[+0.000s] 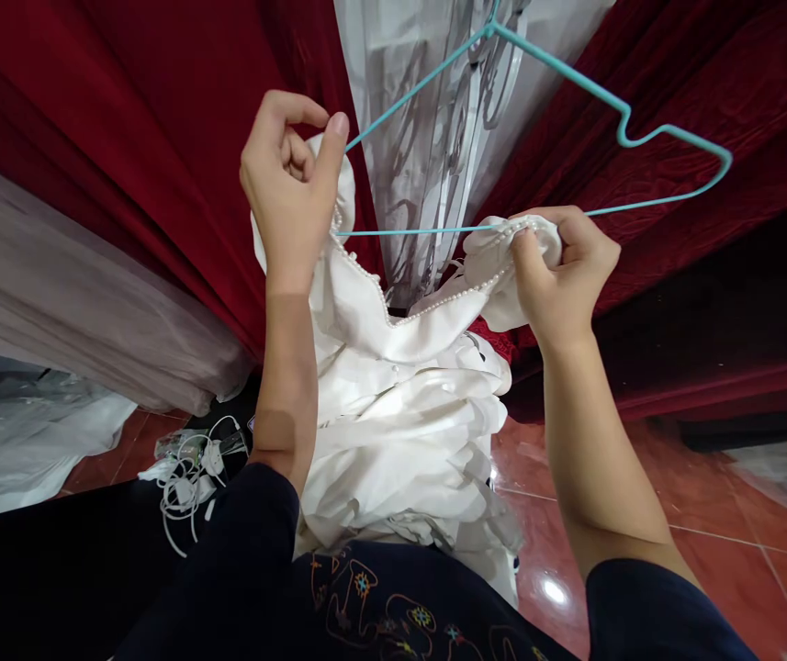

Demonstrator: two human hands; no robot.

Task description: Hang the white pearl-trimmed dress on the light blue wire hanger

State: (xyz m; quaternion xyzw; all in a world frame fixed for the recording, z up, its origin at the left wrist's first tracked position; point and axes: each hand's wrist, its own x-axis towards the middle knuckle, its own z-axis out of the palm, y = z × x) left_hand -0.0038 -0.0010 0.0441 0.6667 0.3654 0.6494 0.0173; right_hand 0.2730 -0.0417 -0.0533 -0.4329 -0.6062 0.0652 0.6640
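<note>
A white dress (399, 431) with a pearl-beaded neckline hangs in front of me, its skirt gathered in folds below. My left hand (289, 188) is closed at the dress's left shoulder, thumb and forefinger pinched near the left arm of a light-blue hanger (558, 64). The hand covers that end of the hanger, so exactly what the fingertips grip is partly hidden. My right hand (565, 266) pinches the beaded right shoulder, thumb in front, against the hanger's bottom bar. The hanger's notched right end sticks out past this hand, outside the dress.
Dark red curtains (179, 119) hang on both sides, with white sheer fabric (399, 119) between them behind the hanger. White cables (190, 482) lie tangled on a black surface (90, 560) at lower left. Reddish floor tiles (730, 542) show at lower right.
</note>
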